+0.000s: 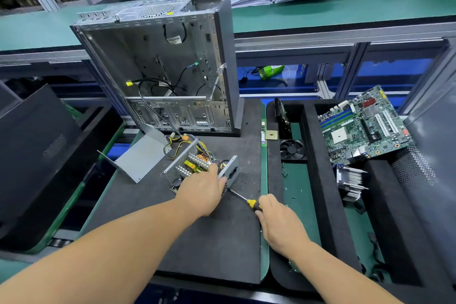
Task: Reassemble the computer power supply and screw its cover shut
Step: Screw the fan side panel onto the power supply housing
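PSU (195, 168) sits open on the dark mat (222, 242), in front of the empty case (158, 64). Internals are exposed: heatsinks, yellow parts, wire bundle trailing back-left. Cover (140, 158), a bent grey sheet, lies just left of the PSU, apart from it and not yet fitted.

Left hand (201, 194) rests on the PSU's near right corner, fingers curled over the top edge of its end wall, holding the box steady. Forearm comes in from lower left.

Right hand (277, 219) grips the yellow-and-black handle of the screwdriver (243, 198), fingers wrapped round it. Shaft runs up-left from the handle; tip is at the lower edge of the PSU's end wall, right beside the left hand. Whether the tip sits in a screw head cannot be told.

Key relation: driver's long axis points from the right hand toward the PSU's near right face, low and nearly flat to the mat. Right hand is the working one; left braces.

Judgement: a fixing on the end wall is being dealt with; cover fitting comes later.
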